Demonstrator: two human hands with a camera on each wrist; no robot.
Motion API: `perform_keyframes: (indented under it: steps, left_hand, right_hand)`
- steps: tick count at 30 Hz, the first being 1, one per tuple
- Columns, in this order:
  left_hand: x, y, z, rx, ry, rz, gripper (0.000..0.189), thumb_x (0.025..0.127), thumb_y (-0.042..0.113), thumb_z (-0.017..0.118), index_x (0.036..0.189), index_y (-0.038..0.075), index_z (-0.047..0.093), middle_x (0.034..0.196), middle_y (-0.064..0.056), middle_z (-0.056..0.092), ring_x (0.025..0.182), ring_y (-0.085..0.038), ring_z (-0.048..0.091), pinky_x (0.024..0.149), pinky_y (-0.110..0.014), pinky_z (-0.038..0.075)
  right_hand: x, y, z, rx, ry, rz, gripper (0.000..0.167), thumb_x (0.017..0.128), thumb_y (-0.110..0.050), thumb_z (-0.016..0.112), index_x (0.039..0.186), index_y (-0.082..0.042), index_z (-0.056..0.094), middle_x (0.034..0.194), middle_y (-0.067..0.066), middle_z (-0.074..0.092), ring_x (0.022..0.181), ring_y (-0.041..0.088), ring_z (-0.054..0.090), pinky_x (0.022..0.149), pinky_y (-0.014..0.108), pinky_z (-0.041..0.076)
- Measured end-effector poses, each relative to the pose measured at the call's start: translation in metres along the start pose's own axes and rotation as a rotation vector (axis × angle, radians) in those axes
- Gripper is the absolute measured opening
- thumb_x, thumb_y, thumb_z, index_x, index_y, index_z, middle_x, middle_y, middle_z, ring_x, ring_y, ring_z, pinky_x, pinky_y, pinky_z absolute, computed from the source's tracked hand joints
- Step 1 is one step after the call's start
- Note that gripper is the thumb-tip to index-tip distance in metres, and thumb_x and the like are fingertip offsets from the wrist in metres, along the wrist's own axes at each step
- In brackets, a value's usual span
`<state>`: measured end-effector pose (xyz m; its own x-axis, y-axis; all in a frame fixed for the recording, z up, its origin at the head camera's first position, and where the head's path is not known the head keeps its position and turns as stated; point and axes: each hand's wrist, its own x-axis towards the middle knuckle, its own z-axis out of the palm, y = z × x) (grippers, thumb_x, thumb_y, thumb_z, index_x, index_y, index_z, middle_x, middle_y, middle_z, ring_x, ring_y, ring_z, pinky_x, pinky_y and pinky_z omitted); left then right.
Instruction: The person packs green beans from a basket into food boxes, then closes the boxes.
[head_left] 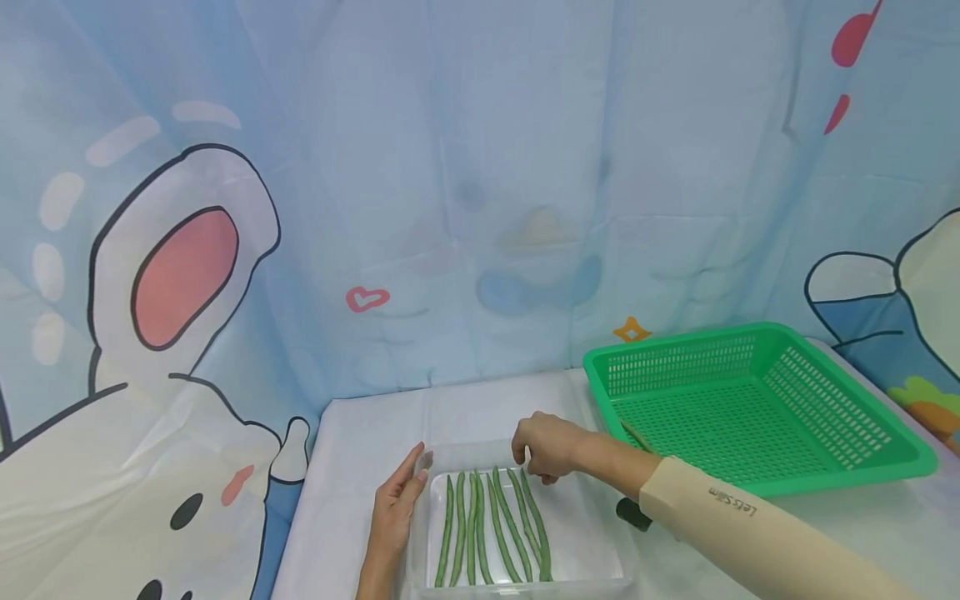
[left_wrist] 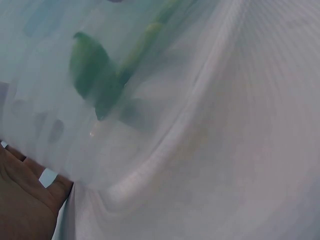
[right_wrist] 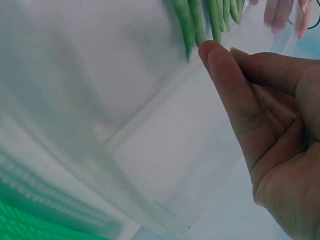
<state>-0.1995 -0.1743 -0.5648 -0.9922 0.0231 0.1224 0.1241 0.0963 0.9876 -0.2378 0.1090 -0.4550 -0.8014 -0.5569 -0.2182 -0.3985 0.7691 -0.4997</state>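
Observation:
A clear plastic box rests on the white-covered table. Several long green beans lie side by side in its left and middle part, roughly lengthwise. At the box's far left corner my left hand grips the wall, thumb at the rim. My right hand reaches over the far side. In the right wrist view its thumb and finger pinch a green bean at the tip, which the fingertips hide. The left wrist view shows part of the left hand beside whitish cloth.
A green slotted basket stands right of the box, with a thin stem-like piece at its left side. A small black object lies under the right forearm. A printed blue curtain hangs behind the table.

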Motion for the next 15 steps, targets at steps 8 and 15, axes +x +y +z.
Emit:
perform_keyframes:
  steps: [8, 15]
  left_hand:
    - [0.000, 0.000, 0.000, 0.004, 0.014, -0.011, 0.049, 0.108, 0.023, 0.058, 0.154, 0.007, 0.051, 0.156, -0.006, 0.053, 0.152, -0.023, 0.037, 0.110, -0.006, 0.032]
    - [0.001, 0.000, 0.000, 0.007, 0.016, -0.014, 0.049, 0.108, 0.023, 0.058, 0.153, 0.007, 0.051, 0.156, -0.006, 0.053, 0.152, -0.023, 0.038, 0.110, -0.006, 0.031]
  right_hand:
    - [0.000, 0.002, 0.001, 0.027, 0.008, -0.007, 0.013, 0.089, 0.006, 0.073, 0.092, -0.004, 0.080, 0.072, 0.007, 0.074, 0.053, 0.016, 0.068, 0.057, 0.027, 0.056]
    - [-0.002, 0.004, -0.010, 0.023, 0.051, -0.099, 0.010, 0.090, 0.003, 0.075, 0.096, -0.004, 0.080, 0.063, -0.001, 0.070, 0.050, 0.012, 0.065, 0.066, 0.026, 0.057]
